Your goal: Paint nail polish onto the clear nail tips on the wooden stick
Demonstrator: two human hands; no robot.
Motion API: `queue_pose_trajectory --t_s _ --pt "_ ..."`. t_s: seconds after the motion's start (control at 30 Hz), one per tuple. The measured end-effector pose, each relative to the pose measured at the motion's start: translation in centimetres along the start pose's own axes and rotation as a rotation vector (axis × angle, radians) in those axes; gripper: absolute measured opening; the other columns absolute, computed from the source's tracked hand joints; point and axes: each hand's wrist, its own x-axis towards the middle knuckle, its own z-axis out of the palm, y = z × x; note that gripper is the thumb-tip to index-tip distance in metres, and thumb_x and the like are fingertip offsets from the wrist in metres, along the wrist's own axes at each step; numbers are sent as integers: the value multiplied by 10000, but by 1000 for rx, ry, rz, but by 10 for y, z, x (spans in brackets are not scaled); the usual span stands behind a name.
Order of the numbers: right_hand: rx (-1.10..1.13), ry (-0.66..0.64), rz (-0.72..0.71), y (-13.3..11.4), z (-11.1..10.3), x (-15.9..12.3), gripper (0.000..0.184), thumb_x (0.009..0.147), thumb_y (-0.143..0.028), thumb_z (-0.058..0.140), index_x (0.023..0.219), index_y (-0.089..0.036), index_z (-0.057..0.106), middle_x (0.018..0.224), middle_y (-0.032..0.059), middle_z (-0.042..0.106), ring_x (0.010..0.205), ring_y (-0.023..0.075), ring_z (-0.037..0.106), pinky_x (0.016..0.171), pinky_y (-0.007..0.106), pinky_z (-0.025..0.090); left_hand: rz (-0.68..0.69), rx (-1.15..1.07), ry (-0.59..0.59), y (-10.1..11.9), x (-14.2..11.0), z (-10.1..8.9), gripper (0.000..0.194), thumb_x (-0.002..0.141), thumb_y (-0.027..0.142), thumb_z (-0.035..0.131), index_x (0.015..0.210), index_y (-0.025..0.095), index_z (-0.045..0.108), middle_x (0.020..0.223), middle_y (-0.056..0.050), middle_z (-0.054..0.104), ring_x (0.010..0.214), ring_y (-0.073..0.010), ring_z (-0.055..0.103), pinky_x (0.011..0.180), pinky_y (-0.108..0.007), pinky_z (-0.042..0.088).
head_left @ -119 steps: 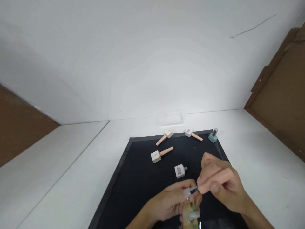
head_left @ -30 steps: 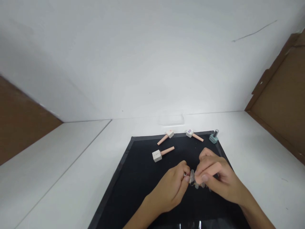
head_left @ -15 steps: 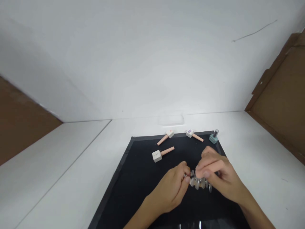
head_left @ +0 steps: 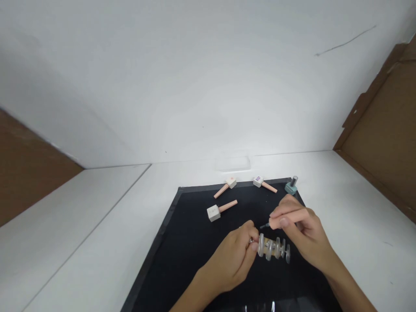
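My left hand (head_left: 234, 256) is closed on the end of a clear rack of fake nail tips (head_left: 273, 248), held low over the black mat (head_left: 182, 242). My right hand (head_left: 300, 236) pinches a pink brush cap (head_left: 287, 219) with its dark brush tip pointing left, just above the rack. A pink-capped white polish bottle (head_left: 220, 209) lies on the mat to the left of both hands.
Two more pink-capped bottles (head_left: 225, 187) (head_left: 264, 183) lie along the mat's far edge, and a teal bottle (head_left: 291, 186) stands at its far right corner. White table (head_left: 81, 225) surrounds the mat. Brown panels rise at both sides.
The rack has turned from end-on to sideways, showing several tips. My right hand has lifted the brush off the rack and up a little.
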Motion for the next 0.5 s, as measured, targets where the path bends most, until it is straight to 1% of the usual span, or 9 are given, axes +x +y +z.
queue_pose_trajectory --t_s 0.13,0.23,0.27,0.37,0.4,0.5 --pt "32 -51 4 2 1 -1 176 943 -199 544 820 -271 648 743 -8 731 639 161 599 603 328 481 27 -5 20 0 0 0 139 944 163 286 846 244 339 711 45 413 545 -117 432 537 -227 369" --pt "5 23 14 3 2 -3 168 950 -202 535 845 -275 644 792 5 734 686 170 621 626 340 494 24 -7 14 -1 -1 1 142 943 158 287 842 247 332 707 48 407 540 -117 425 534 -225 364" --pt "15 28 3 4 2 -3 165 954 -208 530 853 -279 641 798 6 734 687 170 624 634 347 497 26 -7 12 -1 -1 1 142 943 158 286 844 247 331 707 48 406 540 -118 422 534 -225 363" --pt "38 -52 -8 4 1 -3 176 960 -235 526 836 -283 642 757 -4 730 645 166 601 609 343 487 33 -10 19 -1 0 1 137 944 162 286 846 247 329 707 47 403 536 -117 408 532 -224 359" --pt "25 -57 1 3 1 -3 182 961 -240 526 830 -282 646 751 -6 727 650 166 600 604 337 486 28 -11 18 -1 0 1 138 944 162 288 843 246 329 706 46 403 538 -118 408 533 -225 358" --pt "-3 28 24 3 1 -3 179 965 -249 524 841 -276 650 790 0 726 699 166 623 630 329 497 15 -12 7 -1 0 2 146 944 164 288 832 244 335 700 44 405 545 -123 415 539 -231 357"
